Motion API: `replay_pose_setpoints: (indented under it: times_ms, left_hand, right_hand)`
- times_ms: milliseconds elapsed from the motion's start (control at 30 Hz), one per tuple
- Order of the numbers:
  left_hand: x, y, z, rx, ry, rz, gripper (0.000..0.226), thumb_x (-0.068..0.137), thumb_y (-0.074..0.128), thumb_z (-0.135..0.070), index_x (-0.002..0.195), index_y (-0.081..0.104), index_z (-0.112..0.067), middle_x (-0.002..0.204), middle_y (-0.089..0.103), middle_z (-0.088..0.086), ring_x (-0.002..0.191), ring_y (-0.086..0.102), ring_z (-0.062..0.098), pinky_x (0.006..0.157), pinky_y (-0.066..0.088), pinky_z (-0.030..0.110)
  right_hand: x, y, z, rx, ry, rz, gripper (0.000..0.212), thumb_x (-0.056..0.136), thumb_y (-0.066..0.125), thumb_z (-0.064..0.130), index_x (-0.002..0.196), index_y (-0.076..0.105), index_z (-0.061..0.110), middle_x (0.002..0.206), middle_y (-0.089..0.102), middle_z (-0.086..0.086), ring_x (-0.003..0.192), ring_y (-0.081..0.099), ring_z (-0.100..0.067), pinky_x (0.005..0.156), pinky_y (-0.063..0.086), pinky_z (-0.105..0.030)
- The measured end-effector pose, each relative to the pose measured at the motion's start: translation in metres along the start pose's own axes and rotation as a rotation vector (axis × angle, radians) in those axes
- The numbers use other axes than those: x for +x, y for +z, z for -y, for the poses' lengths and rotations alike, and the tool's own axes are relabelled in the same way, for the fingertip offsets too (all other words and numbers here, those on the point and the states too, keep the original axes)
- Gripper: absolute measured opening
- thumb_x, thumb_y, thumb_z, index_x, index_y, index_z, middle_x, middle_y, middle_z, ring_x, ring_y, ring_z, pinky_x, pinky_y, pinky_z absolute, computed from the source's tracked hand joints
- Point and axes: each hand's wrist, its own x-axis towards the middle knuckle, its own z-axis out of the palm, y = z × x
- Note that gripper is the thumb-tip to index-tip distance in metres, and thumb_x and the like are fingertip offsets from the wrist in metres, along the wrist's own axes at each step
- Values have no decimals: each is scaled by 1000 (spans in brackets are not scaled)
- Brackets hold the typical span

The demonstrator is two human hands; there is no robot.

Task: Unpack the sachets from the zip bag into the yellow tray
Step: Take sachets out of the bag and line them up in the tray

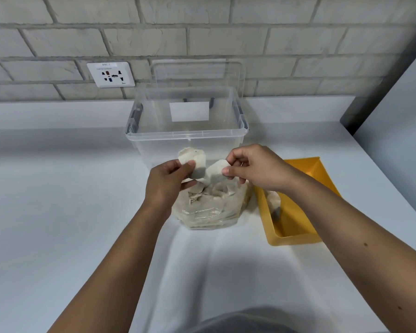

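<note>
- The left hand (165, 186) is pinching a pale sachet (197, 162) above the zip bag (207, 212).
- The right hand (257, 169) is pinching a second sachet (215, 170) just beside the first.
- The zip bag is sitting full on the near side of a clear box (187, 138).
- The yellow tray (293, 240) is lying just right of the zip bag.

We see a clear plastic bin (154, 150) standing open on the white surface (58, 200), with a white label (189, 111) on its far wall. Behind it a clear lid (197, 73) leans upright against the grey brick wall (226, 32). To the bin's left, a white socket plate (111, 74) sits low on the wall. A dark post (380, 92) rises at the right, and grey fabric (245, 320) fills the bottom edge.
</note>
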Motion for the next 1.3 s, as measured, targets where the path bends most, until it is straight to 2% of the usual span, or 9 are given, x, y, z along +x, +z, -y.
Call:
replay_pose_setpoints:
  times_ms: [167, 300, 500, 633, 733, 833, 933, 1067, 1300]
  left_hand:
    - [2, -3, 2, 265, 45, 105, 17, 95, 65, -18, 88, 74, -5, 79, 72, 11, 69, 69, 16, 68, 61, 27]
    - [-4, -2, -2, 244, -41, 223, 22, 97, 62, -18, 91, 72, 0, 78, 71, 10, 64, 71, 19, 69, 63, 35]
    - [-2, -8, -1, 214, -45, 258, 19, 91, 70, -21, 101, 74, -5, 94, 76, 14, 81, 75, 23, 75, 61, 29]
    - [7, -14, 5, 263, 3, 123, 11, 87, 74, -13, 95, 74, -5, 90, 74, 18, 81, 75, 26, 72, 62, 29]
    - [15, -19, 8, 292, 51, 1, 10, 88, 73, -15, 93, 74, -7, 89, 74, 17, 80, 74, 25, 69, 62, 30]
    - [20, -21, 11, 314, 57, -29, 11, 88, 72, -16, 94, 74, -8, 90, 73, 17, 80, 73, 25, 69, 62, 30]
    - [22, -20, 13, 328, 55, -22, 11, 89, 71, -17, 93, 74, -7, 90, 73, 17, 80, 73, 25, 69, 62, 30]
    - [22, -19, 13, 339, 57, -11, 11, 90, 70, -16, 92, 73, -6, 89, 73, 17, 74, 72, 21, 71, 62, 33]
    - [22, -20, 8, 316, 65, -3, 12, 92, 68, -17, 95, 73, -6, 89, 73, 16, 70, 72, 15, 67, 61, 29]
  right_hand:
    - [4, -10, 19, -362, -121, 219, 8, 90, 67, 32, 89, 69, 24, 77, 65, 14, 70, 57, -2, 61, 42, -15]
    - [22, 3, 14, -476, -144, 90, 12, 88, 68, 35, 82, 61, 27, 75, 60, 13, 76, 56, -9, 66, 44, -29]
    - [38, 24, 7, -303, -117, -7, 15, 83, 75, 32, 83, 66, 21, 73, 64, 8, 65, 56, -4, 62, 44, -26]
    - [43, 35, -2, -93, -58, -65, 17, 90, 68, 30, 86, 68, 13, 73, 70, 2, 55, 64, -10, 54, 47, -18]
    - [43, 44, -15, -169, -10, -14, 13, 94, 62, 19, 87, 71, 11, 76, 68, 8, 52, 63, -7, 53, 45, -16]
    - [43, 59, -25, -348, -15, 70, 10, 86, 69, 15, 93, 75, 19, 86, 71, 7, 75, 66, -8, 71, 49, -22]
    - [44, 74, -29, -500, -15, 92, 24, 78, 76, 28, 101, 71, 32, 104, 69, 10, 99, 61, -13, 79, 49, -29]
    - [47, 82, -32, -486, -58, 52, 21, 76, 78, 38, 96, 72, 36, 99, 66, 12, 95, 59, -11, 73, 44, -26]
    - [43, 65, -37, -373, -109, 15, 9, 78, 75, 31, 86, 72, 28, 94, 69, 12, 90, 62, -10, 77, 52, -34]
